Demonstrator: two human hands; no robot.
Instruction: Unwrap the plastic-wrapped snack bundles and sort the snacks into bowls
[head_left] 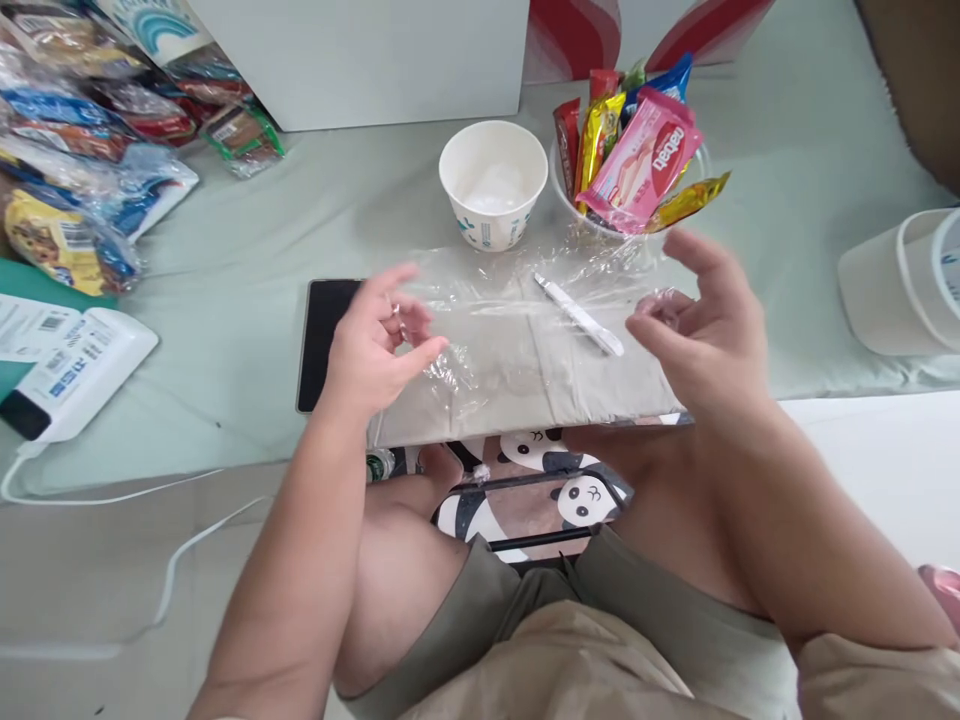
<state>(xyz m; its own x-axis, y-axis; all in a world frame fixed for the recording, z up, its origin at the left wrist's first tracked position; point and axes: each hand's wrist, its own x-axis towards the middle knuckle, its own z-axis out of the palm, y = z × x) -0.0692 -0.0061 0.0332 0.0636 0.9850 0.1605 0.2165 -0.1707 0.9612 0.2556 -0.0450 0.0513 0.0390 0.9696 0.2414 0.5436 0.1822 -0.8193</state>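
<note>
A sheet of clear plastic film (pixel 495 320) spans between my two hands above the cloth-covered table, crinkled and see-through. My left hand (pixel 379 340) has curled fingers with the film's left edge bunched in them. On the other side, my right hand (pixel 705 325) grips the film's right part between thumb and curled fingers, with its index finger raised. A slim white tool with a narrow metal tip (pixel 581 315) lies beneath the film; its exact kind is unclear. Just beyond stands a white paper bowl (pixel 493 190), with some whitish material inside that I cannot make out.
Wrapped snacks (pixel 637 150) fill a clear bowl (pixel 559 180) behind the film. A dark phone (pixel 322 345) lies beside my left hand. Packaged snacks (pixel 75 130) and a white corded device (pixel 90 375) are at left. White tubs (pixel 892 290) stand at right, and a white box (pixel 375 60) behind.
</note>
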